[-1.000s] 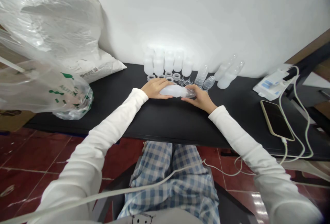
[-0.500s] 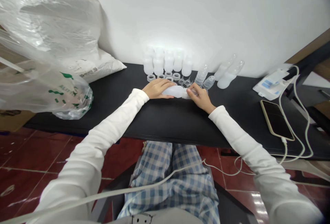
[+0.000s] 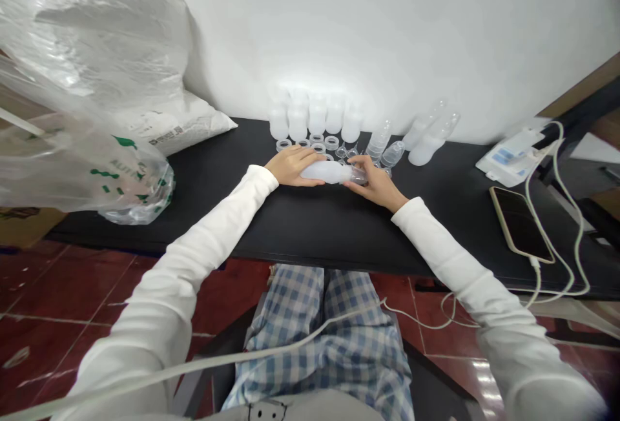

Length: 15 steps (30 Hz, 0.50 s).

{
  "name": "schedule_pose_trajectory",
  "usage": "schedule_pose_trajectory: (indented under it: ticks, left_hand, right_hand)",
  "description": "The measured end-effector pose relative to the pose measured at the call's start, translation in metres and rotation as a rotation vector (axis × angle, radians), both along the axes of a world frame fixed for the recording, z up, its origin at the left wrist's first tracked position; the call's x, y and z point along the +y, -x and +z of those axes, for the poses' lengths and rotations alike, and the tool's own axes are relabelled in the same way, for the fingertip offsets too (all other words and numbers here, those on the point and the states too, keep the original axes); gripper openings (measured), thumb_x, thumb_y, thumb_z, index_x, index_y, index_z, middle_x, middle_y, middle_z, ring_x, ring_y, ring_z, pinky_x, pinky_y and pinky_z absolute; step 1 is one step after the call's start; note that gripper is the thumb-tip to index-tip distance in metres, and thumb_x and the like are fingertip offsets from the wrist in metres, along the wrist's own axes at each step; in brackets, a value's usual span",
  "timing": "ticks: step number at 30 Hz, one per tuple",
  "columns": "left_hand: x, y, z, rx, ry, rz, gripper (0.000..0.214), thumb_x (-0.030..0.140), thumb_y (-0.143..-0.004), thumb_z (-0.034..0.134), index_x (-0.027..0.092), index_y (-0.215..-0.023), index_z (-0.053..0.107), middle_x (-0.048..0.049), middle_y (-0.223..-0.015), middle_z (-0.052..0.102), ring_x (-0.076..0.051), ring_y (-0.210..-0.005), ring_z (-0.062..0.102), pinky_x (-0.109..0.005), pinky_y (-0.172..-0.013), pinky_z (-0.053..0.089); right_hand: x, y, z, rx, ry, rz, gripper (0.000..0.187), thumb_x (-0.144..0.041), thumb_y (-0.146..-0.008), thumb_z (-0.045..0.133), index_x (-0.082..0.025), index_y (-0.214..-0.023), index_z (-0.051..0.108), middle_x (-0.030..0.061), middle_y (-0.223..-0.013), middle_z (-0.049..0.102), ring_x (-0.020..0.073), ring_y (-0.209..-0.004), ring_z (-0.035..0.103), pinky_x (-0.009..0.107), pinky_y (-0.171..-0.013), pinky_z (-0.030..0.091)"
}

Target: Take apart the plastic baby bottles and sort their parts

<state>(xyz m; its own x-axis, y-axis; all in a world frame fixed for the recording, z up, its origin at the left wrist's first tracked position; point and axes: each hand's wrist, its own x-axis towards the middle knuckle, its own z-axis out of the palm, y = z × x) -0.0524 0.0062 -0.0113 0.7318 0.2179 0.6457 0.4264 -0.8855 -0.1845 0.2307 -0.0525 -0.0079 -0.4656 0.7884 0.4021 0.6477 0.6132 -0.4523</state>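
A frosted white baby bottle (image 3: 323, 172) lies on its side between my hands, just above or on the black table. My left hand (image 3: 293, 166) is closed round its base end. At the other end, the fingers of my right hand (image 3: 372, 182) are closed around its clear cap (image 3: 357, 174). Just behind are white collar rings (image 3: 318, 148), clear nipples (image 3: 341, 152) and stacked clear caps (image 3: 378, 139). A loose clear cap (image 3: 392, 154) leans beyond my right hand.
Several frosted bottles (image 3: 317, 111) stand by the wall, and two capped bottles (image 3: 429, 140) stand right of them. Plastic bags (image 3: 126, 169) take up the left side. A phone (image 3: 520, 224), a white power strip (image 3: 508, 159) and cables lie to the right.
The fingers of my right hand have shifted from over the bottle's neck to around the clear cap, with the thumb now below it. My left hand has barely moved.
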Motion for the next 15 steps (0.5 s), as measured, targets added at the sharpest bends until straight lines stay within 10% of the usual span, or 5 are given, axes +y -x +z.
schedule_pose_trajectory:
  ticks: [15]
  left_hand:
    - [0.0026, -0.0032, -0.0088, 0.012, -0.026, 0.008, 0.062, 0.063, -0.088, 0.064, 0.013, -0.125, 0.065, -0.0141, -0.101, 0.075, -0.026, -0.088, 0.074, -0.037, -0.079, 0.057]
  right_hand:
    - [0.0017, -0.0003, -0.0016, 0.025, -0.022, -0.009, 0.055, -0.074, -0.084, 0.060, -0.022, -0.103, 0.059, 0.0069, -0.094, 0.074, 0.0225, -0.072, 0.069, 0.031, -0.063, 0.049]
